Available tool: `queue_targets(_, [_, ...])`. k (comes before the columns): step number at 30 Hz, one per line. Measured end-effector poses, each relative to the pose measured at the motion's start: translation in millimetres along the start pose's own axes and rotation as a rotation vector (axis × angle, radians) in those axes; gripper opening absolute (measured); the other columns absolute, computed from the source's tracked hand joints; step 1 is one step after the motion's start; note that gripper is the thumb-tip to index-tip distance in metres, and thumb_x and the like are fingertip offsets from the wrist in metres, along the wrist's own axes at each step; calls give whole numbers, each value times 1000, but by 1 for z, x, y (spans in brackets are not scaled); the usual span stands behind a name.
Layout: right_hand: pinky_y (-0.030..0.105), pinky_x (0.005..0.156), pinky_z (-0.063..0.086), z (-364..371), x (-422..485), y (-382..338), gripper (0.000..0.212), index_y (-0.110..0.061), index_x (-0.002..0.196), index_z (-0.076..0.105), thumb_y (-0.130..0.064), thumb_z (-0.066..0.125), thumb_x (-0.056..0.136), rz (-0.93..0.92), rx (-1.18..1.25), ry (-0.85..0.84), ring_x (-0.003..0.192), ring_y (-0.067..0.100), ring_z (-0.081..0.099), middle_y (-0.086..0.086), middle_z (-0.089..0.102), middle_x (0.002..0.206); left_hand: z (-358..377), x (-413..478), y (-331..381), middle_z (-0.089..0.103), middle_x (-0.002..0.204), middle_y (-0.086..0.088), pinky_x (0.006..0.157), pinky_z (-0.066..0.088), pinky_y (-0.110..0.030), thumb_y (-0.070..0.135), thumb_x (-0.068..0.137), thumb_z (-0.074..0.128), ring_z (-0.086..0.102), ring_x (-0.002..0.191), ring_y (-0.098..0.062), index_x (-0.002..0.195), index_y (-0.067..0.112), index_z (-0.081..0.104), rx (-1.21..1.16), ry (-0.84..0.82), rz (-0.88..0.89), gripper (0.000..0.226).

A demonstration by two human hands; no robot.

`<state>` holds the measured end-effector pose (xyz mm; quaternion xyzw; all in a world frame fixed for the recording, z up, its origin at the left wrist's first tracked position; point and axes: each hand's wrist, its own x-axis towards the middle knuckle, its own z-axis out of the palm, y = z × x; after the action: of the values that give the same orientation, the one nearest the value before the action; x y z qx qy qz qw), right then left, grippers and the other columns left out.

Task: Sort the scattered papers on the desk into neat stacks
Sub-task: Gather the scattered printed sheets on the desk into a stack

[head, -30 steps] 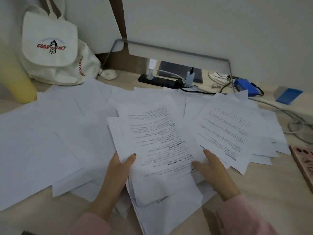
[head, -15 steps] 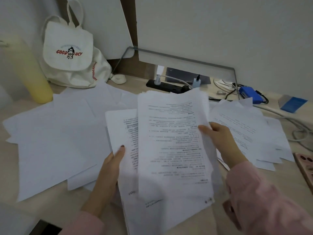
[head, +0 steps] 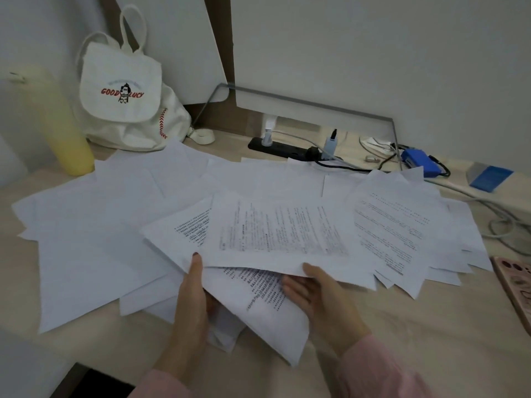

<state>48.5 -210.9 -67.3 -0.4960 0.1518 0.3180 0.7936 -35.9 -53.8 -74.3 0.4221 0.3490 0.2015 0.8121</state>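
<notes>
Papers (head: 120,225) lie scattered across the desk (head: 431,326), overlapping, none yet stacked. Left hand (head: 191,297) pinches the near edge of a printed sheaf (head: 281,234); right hand (head: 321,294) grips the same sheaf from beneath, thumb on top. Judged light, limp and slippery: best held by opposite edges, then squared against the desk.

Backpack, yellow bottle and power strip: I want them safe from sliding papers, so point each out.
backpack (head: 120,90), head view, on its front flap by the logo.
yellow bottle (head: 61,124), head view, mid body.
power strip (head: 283,149), head view, black top face.
</notes>
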Motion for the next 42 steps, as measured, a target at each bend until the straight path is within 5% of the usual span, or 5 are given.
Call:
queue_targets(14, [29, 55, 59, -35, -19, -35, 18, -1, 101, 63, 1, 50, 89, -109, -298, 41, 78, 25, 65, 14, 69, 94, -4, 9, -2, 66, 112, -6, 93, 46, -39, 18, 93, 54, 62, 101, -24, 120, 10, 59, 142, 60, 14, 29])
queue_targets(21, [25, 56, 57, -21, -31, -19, 12, -4, 87, 64, -7, 54, 91, 173, -764, -333, 58, 19, 67, 14, 71, 75, 13, 9, -6, 60, 125, -5, 106, 40, -45, 13, 92, 55, 56, 115, -25, 129, 13, 52, 139, 58, 43, 37])
queue_targets(26, [19, 54, 48, -52, -17, -51, 19, -7, 78, 60, -19, 55, 91, -278, -869, 110, 57, 19, 62, 8, 69, 65, 9, 16, 0, 61, 115, -5, 98, 43, -39, 4, 92, 50, 57, 106, -25, 124, 15, 52, 219, 34, 38, 34])
queue_targets(33, [38, 108, 29, -106, 31, -73, 57, -14, 132, 44, -41, 60, 84, -627, -1602, 507, 131, 29, 33, 12, 40, 140, 6, 19, 7, 59, 82, 2, 62, 42, -29, 2, 90, 42, 54, 73, -14, 102, 10, 55, 409, 8, 58, 19])
queue_targets(42, [31, 68, 43, -102, 26, -74, 27, -13, 115, 55, -24, 47, 92, -739, -1814, 512, 89, 27, 61, 7, 64, 105, -6, 24, -1, 52, 94, 15, 75, 41, -29, 6, 92, 48, 52, 97, -19, 121, 17, 43, 577, -22, 229, 32])
